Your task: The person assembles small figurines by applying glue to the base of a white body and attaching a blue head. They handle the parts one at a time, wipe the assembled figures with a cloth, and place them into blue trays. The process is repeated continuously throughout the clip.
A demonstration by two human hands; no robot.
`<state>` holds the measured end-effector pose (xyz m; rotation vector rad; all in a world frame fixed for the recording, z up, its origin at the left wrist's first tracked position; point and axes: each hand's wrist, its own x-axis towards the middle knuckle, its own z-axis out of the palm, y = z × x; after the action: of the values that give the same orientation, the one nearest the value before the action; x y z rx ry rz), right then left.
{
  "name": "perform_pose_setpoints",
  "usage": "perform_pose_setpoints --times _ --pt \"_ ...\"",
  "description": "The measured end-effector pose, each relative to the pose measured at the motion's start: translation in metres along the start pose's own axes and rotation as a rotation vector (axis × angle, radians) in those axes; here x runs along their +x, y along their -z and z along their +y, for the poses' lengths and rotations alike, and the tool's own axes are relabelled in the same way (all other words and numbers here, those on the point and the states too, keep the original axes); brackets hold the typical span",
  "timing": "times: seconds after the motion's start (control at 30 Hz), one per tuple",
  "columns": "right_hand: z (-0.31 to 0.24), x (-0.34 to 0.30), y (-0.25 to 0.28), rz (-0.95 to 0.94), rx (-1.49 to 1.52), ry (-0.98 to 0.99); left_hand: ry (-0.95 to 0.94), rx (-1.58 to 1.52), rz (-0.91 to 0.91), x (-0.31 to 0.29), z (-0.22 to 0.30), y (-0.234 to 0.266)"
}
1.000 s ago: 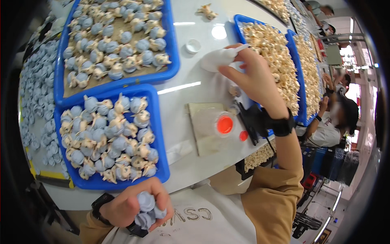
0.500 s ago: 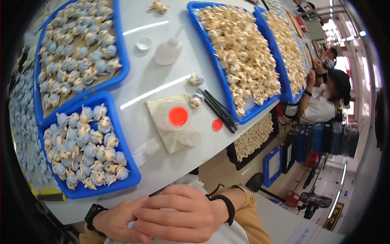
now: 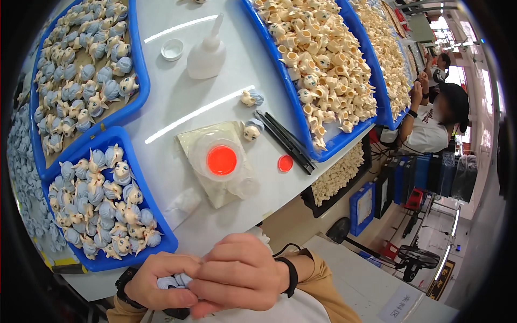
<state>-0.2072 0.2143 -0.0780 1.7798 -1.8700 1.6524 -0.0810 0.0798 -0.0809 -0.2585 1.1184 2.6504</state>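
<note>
At the near edge of the table, my left hand point(image 3: 161, 281) is closed around a pale blue-grey moulded piece point(image 3: 173, 281), apparently the hair of a small doll head. My right hand point(image 3: 237, 274) curls over the same piece, its fingers bent against it; most of the piece is hidden under both hands. Beyond them, a round translucent cup with a red centre point(image 3: 221, 160) rests on a pale square pad point(image 3: 218, 196). Two small doll heads with blue hair, one farther point(image 3: 251, 98) and one nearer point(image 3: 252, 129), lie beside black tweezers point(image 3: 285, 141).
Blue-haired heads fill a large blue tray point(image 3: 141, 81) and a smaller one point(image 3: 164, 231) at left. Bare cream heads fill blue trays point(image 3: 295, 102) at right. A squeeze bottle point(image 3: 206, 58), a small white dish point(image 3: 172, 49) and a red disc point(image 3: 285, 163) stand on the table. Another person point(image 3: 431, 126) sits farther right.
My hands have parted slightly and turned, so more of the blue-grey piece shows between them. The view has shifted a little; the things on the table stay in place.
</note>
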Motion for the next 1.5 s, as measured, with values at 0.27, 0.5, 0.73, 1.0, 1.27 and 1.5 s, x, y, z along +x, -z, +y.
perform_pose_setpoints --times 0.27,0.5,0.73,1.0,1.27,1.5 --pt "0.021 -0.01 0.061 -0.106 -0.245 -0.84 -0.096 -0.132 0.286 -0.012 0.011 -0.008" --pt "0.035 -0.019 0.039 -0.178 -0.32 -0.727 -0.155 -0.169 0.266 -0.013 0.007 -0.003" --pt "0.035 -0.015 0.038 -0.221 -0.306 -0.691 -0.177 -0.213 0.261 -0.014 0.007 -0.005" --pt "0.035 -0.014 0.042 -0.26 -0.281 -0.642 -0.286 0.001 0.212 -0.003 0.006 -0.002" --pt "0.077 -0.004 0.109 -0.058 -0.697 -0.789 -0.149 -0.165 0.238 -0.017 0.008 -0.004" --pt "0.078 -0.013 0.111 0.255 -0.515 -0.822 -0.064 -0.106 0.243 -0.016 0.009 -0.002"
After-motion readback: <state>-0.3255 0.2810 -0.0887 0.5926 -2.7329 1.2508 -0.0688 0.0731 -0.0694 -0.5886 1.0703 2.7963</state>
